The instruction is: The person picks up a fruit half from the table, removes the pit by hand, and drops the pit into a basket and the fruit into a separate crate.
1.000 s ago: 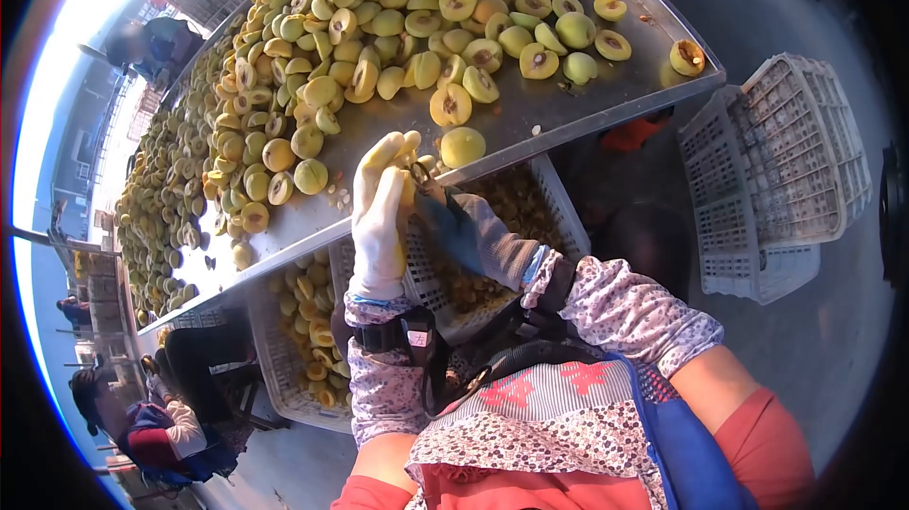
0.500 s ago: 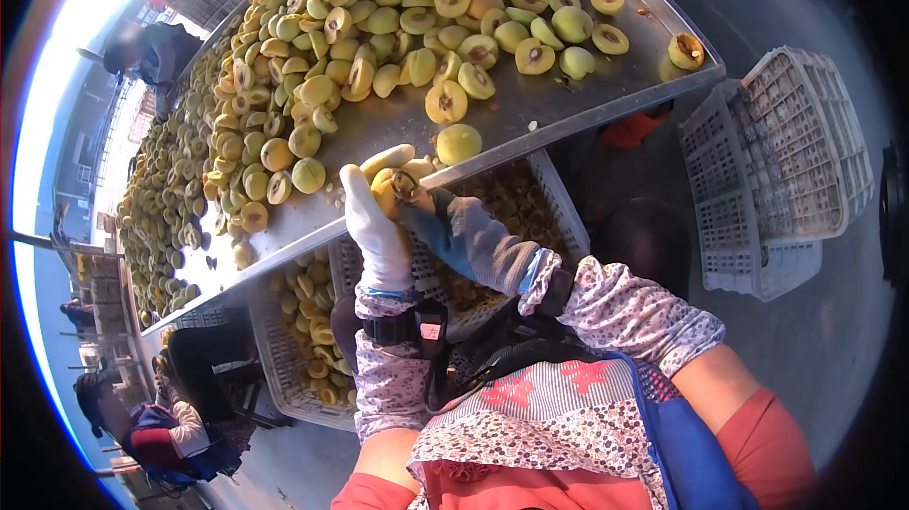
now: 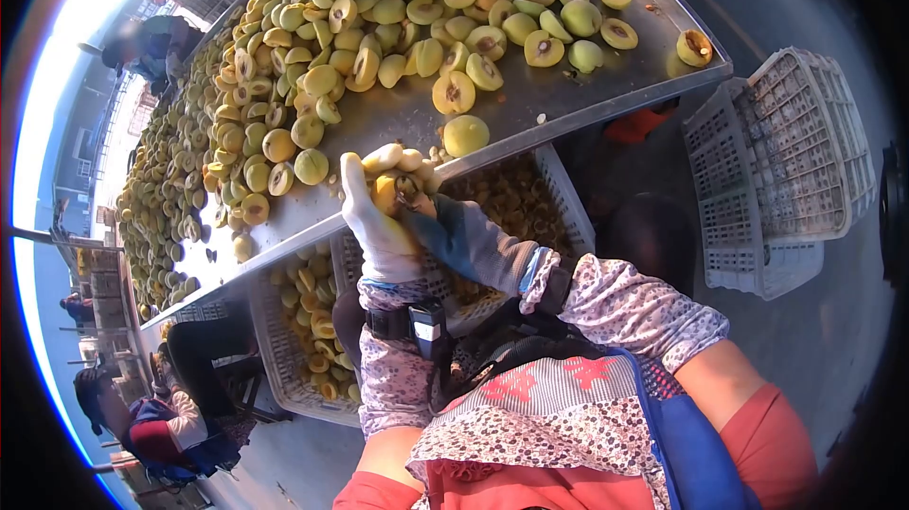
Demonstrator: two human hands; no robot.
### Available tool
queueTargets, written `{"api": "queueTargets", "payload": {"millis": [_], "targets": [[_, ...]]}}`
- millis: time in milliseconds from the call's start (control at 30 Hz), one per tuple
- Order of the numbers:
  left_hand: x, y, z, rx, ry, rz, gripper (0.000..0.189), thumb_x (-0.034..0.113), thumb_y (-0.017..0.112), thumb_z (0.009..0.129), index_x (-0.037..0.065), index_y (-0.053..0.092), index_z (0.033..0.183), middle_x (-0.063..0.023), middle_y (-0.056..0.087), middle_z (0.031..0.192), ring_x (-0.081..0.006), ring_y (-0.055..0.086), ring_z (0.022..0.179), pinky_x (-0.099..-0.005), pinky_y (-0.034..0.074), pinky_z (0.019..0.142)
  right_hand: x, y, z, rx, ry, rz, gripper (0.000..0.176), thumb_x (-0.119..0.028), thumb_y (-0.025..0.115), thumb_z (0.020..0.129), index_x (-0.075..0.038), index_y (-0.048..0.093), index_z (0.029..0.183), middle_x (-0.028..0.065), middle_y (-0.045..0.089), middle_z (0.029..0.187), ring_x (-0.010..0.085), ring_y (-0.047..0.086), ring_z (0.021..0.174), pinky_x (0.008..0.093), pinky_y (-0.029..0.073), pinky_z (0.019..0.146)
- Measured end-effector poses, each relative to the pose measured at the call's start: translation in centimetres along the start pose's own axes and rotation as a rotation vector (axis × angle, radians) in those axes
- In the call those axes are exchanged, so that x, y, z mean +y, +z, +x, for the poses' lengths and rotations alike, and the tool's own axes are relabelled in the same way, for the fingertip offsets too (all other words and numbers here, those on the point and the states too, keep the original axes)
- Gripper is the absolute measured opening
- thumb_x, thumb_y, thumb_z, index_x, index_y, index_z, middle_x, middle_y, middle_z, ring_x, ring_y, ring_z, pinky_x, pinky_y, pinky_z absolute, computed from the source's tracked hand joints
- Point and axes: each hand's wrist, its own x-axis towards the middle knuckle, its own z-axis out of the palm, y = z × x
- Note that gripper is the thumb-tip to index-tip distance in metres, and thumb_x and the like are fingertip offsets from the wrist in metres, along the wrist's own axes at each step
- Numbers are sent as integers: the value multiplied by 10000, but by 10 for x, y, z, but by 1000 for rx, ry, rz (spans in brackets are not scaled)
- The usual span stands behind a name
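Note:
My left hand (image 3: 377,226), in a white glove, is closed around a yellow peach half (image 3: 385,194), cut side toward my right hand. My right hand (image 3: 447,233), in a grey-blue glove, presses close against the fruit. A small dark metal tool (image 3: 407,196) shows at its fingertips, over the middle of the half; its handle is hidden in the glove. Both hands are just over the near edge of the metal table (image 3: 559,112). Beyond them lies a large heap of peach halves (image 3: 379,17), many with brown pits showing.
Below the table edge, one crate (image 3: 565,193) holds brown pits or scraps, and another crate (image 3: 275,344) holds peach halves. White plastic crates (image 3: 757,178) stand at the right. One person (image 3: 161,425) sits at the lower left; another person (image 3: 151,46) is at the far left.
My left fingers have curled more around the peach half, and both hands have shifted slightly. The tool stays at the fruit. The heap keeps its arrangement, with the view slightly shifted.

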Motion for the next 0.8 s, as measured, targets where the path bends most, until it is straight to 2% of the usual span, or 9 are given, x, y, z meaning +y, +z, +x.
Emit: {"api": "queueTargets", "payload": {"millis": [100,200,300,400,467,567,633,733,800], "targets": [[4,6,-3,21,-22,-6,501,458,461,1022,-1,640,932,-129,639,831,-243,611,719,-358,523,656,-8,-3,-4,-75,153,-41,280,-314,563,1007,-125,621,1206,225,682,958,418,685,940,433,551,704],[4,9,-2,52,1,29,514,439,452,1027,-16,643,883,-149,649,784,-242,601,658,-331,511,625,-2,-1,-5,-19,101,64,290,-280,561,1008,-115,608,1242,219,674,946,411,691,892,434,554,693],[4,5,-2,21,14,77,534,475,455,1021,-3,649,886,-141,656,789,-236,608,658,-327,519,634,9,7,-4,2,-124,-49,337,-312,564,1006,-61,610,1225,239,682,967,405,693,878,426,556,705],[14,-9,4,-49,-96,181,546,510,458,1017,13,656,911,-131,666,820,-222,620,679,-317,532,650,-9,-2,-4,-12,15,136,352,-394,520,1031,-85,646,1143,222,667,941,372,694,833,393,545,723],[16,-9,7,-91,-192,280,547,510,458,1017,12,658,911,-128,671,824,-210,621,684,-302,531,648,-27,-15,-2,-92,402,182,400,-411,458,1060,-74,663,1126,216,676,924,339,688,857,361,543,757],[9,0,5,6,-174,305,538,500,457,1020,12,658,915,-122,672,815,-189,613,673,-282,513,615,-16,-4,-1,-90,417,338,563,-498,499,1021,33,634,1149,192,696,956,246,698,857,372,542,783],[-3,2,6,41,101,288,527,494,465,1019,17,662,914,-125,670,790,-193,602,647,-285,501,586,-18,-5,-1,-121,412,409,535,-493,480,1028,1,648,1143,209,694,980,287,689,921,374,544,796],[-3,0,3,-7,166,299,508,478,471,1020,21,663,907,-126,666,768,-204,602,635,-288,495,581,-14,-4,-1,-151,365,429,539,-511,471,1023,-16,661,1121,218,692,980,326,683,972,375,545,808],[12,-3,2,-37,6,290,499,473,481,1015,22,662,901,-126,666,771,-209,606,642,-291,499,590,-15,-6,0,-158,324,367,569,-534,481,1012,-1,660,1106,209,693,954,325,684,959,373,545,806]]}}
